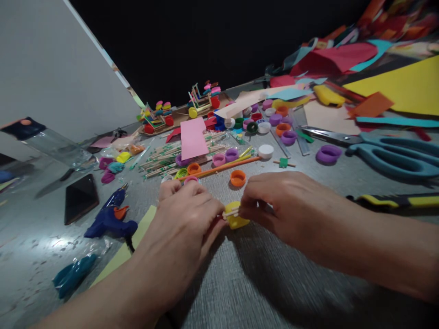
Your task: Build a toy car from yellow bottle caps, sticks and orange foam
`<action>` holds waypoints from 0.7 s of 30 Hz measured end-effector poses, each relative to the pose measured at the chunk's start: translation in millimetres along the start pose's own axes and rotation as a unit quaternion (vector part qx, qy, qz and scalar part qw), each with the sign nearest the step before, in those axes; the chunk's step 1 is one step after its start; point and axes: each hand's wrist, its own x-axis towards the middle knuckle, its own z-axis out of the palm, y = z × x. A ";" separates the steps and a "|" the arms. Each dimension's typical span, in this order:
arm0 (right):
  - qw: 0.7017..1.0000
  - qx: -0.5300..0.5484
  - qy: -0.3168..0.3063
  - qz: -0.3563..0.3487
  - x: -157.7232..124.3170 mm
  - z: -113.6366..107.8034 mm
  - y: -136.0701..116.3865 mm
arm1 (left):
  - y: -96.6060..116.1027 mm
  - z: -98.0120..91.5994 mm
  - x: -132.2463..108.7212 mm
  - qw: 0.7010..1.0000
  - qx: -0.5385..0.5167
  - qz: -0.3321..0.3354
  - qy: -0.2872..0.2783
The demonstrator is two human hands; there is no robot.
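One small yellow piece sits between the left hand and the right hand, low over the grey bench; whether it rests there, we cannot tell. At least two short pale sticks lie across it. Each grip is closed: the left pinches the sticks at one end, the right at the other, probably, we judge, so that they lie level and cannot roll.

Just beyond the yellow piece we find one orange cap; the other caps farther beyond it overlap too much for a sure count. Also beyond it are one long orange stick, one pink paper strip and a heap of wrapped sticks, too many to number. Well beyond it stand two wheeled models, perhaps set there to be out of the way.

To the left of the yellow piece we count one blue glue gun, its nozzle turned away from the wearer, seemingly for safety, and past that one dark phone. To its right lie one pair of scissors and one yellow-and-black cutter, perhaps for easy reach.
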 end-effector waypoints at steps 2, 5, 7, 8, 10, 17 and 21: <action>1.000 0.005 -0.001 -0.002 -0.6 -0.1 -0.2 | 0.1 -0.2 0.4 1.000 -0.002 -0.002 -0.004; 1.000 0.007 -0.007 0.001 -1.2 -0.6 -0.3 | 0.1 -0.1 0.4 1.000 0.001 -0.005 -0.009; 1.000 0.006 -0.015 0.007 -1.1 -1.5 -0.7 | -0.1 -0.1 -0.1 1.000 0.001 -0.003 -0.007; 1.000 0.004 -0.018 0.011 -0.9 -2.1 -1.0 | -0.1 -0.2 -0.4 1.000 0.000 -0.002 -0.005; 1.000 -0.002 -0.017 0.018 -0.5 -3.1 -1.7 | -0.1 -0.4 -0.5 1.000 0.000 -0.001 -0.004; 1.000 -0.003 -0.006 0.015 -0.1 -2.0 -2.1 | 0.4 -0.1 1.8 1.000 0.003 -0.001 -0.009; 1.000 -0.015 -0.010 0.016 1.5 -0.2 -0.9 | 0.4 -0.4 0.6 1.000 -0.002 -0.003 -0.009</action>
